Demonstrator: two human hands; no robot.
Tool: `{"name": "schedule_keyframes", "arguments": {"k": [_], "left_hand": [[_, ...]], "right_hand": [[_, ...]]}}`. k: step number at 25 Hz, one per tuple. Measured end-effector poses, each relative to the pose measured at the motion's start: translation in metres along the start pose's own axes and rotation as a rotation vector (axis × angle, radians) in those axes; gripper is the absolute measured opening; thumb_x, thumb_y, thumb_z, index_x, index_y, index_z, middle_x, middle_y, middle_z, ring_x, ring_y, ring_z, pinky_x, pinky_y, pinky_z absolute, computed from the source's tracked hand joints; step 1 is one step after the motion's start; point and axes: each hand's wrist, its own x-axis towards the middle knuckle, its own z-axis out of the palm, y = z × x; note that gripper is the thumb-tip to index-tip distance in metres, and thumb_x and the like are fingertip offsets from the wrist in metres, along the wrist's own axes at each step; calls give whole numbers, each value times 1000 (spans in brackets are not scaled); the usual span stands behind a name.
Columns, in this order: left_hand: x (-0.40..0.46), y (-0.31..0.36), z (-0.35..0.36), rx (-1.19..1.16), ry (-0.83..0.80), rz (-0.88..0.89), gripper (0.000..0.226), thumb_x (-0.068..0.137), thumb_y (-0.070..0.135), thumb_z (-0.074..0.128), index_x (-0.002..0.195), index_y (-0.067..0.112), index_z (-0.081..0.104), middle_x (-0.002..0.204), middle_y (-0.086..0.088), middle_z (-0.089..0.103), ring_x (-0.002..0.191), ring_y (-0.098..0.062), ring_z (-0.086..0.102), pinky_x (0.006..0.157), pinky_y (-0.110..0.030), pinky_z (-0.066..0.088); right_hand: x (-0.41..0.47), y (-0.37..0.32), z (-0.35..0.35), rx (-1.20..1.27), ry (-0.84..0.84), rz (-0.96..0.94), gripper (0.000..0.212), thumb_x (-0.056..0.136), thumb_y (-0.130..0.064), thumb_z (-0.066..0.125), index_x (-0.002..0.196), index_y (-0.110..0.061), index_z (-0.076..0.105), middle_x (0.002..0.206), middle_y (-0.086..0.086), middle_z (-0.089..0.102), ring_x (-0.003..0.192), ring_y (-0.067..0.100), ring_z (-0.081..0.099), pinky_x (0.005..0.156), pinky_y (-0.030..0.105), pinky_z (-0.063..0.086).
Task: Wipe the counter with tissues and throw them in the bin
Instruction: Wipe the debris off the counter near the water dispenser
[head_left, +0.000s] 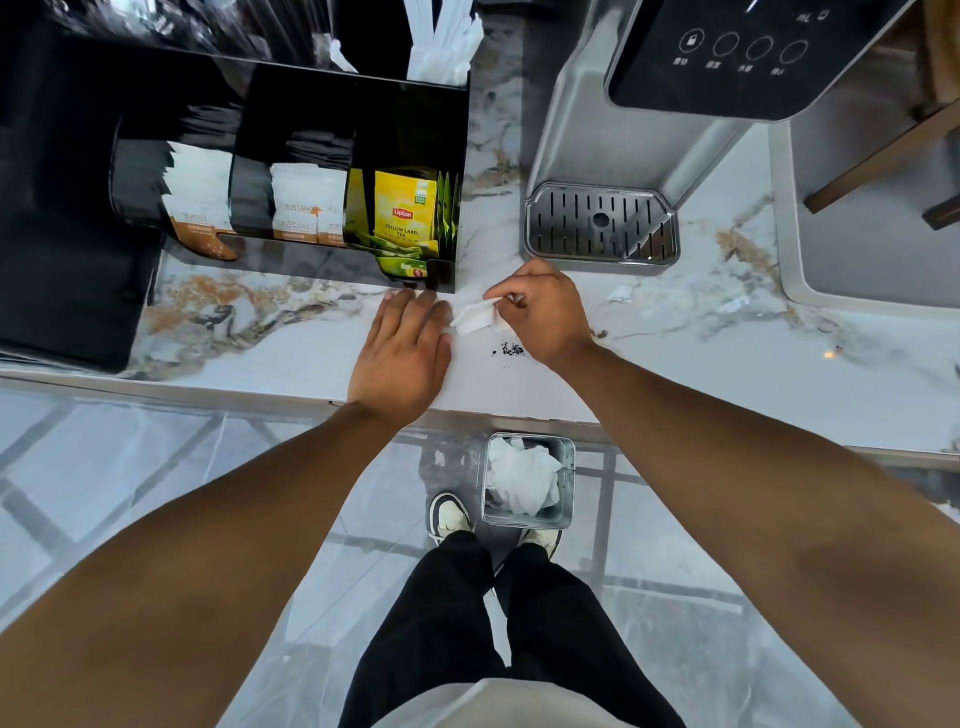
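Note:
A small white tissue (474, 317) lies on the marble counter (291, 358), pinched at its far edge by my right hand (545, 312). My left hand (402, 353) lies flat on the counter with fingers spread, its fingertips touching the tissue's left side. Dark crumbs (510, 349) are scattered on the counter just under my right wrist. Below the counter edge, on the floor by my feet, stands a square metal bin (571, 478) holding crumpled white tissues (524, 480).
A black organiser (358, 104) with Lipton tea bags (405, 215) and sachets stands at the back left. A water dispenser with a metal drip tray (600, 226) stands at the back right. A sink (878, 234) lies at the far right.

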Motion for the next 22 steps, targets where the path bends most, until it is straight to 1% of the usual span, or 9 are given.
{"name": "schedule_keyframes", "arguments": {"k": [3,6,9,12,14,17,19,20,22], "left_hand": [[-2,0,-1,-22,-23,-6,47,101,30,42,137,2,53,144,-18,50,139,-40,37,117,-53,32],[-3,1,0,-7,-27,-8,48,98,28,43,135,0,55,143,-18,52,139,-41,38,117,-54,33],[-3,3,0,16,-34,-17,49,98,26,40,137,0,54,144,-18,52,139,-42,38,116,-55,33],[-3,2,-1,19,-48,-27,51,99,28,37,141,3,51,147,-18,50,141,-41,36,119,-54,30],[-3,3,-2,19,-49,-34,51,99,28,38,142,4,50,147,-17,49,141,-41,35,119,-54,30],[-3,3,-2,26,-40,-26,50,98,25,42,142,4,50,147,-18,49,140,-43,36,118,-54,30],[-3,2,-1,33,-44,-19,50,97,24,43,142,3,49,147,-18,49,139,-43,36,118,-54,30],[-3,1,-1,35,-42,-15,50,97,23,42,142,3,50,147,-19,49,139,-44,37,118,-54,30],[-2,0,-1,34,-39,-11,51,97,24,41,142,2,50,147,-19,49,139,-43,37,118,-54,30]], "right_hand": [[-4,2,2,48,-19,8,21,87,-7,67,100,-16,80,96,6,59,81,15,59,84,22,49],[-8,7,1,79,-65,-9,21,88,-9,67,104,-16,78,95,5,57,76,9,54,79,17,44],[-15,11,0,104,-74,-21,21,87,-10,69,103,-18,78,93,3,57,71,9,54,75,18,47],[-22,12,-2,106,-72,-35,19,85,-10,70,100,-19,79,88,-3,58,66,3,53,72,18,46],[-23,11,-4,133,-75,-18,19,84,-9,71,99,-19,79,85,-5,57,65,2,53,72,18,46],[-18,10,-10,242,-29,-2,22,83,-5,71,98,-20,77,83,-4,55,63,2,51,71,19,48],[-9,9,-13,278,7,-14,21,84,-2,69,93,-20,77,84,-4,55,64,9,56,70,24,51],[-4,8,-13,270,-1,-28,21,84,-1,69,90,-19,78,85,-3,55,65,13,57,69,26,52],[4,5,-11,196,-81,-74,20,85,0,68,90,-16,79,88,1,56,68,13,56,71,25,49]]}}
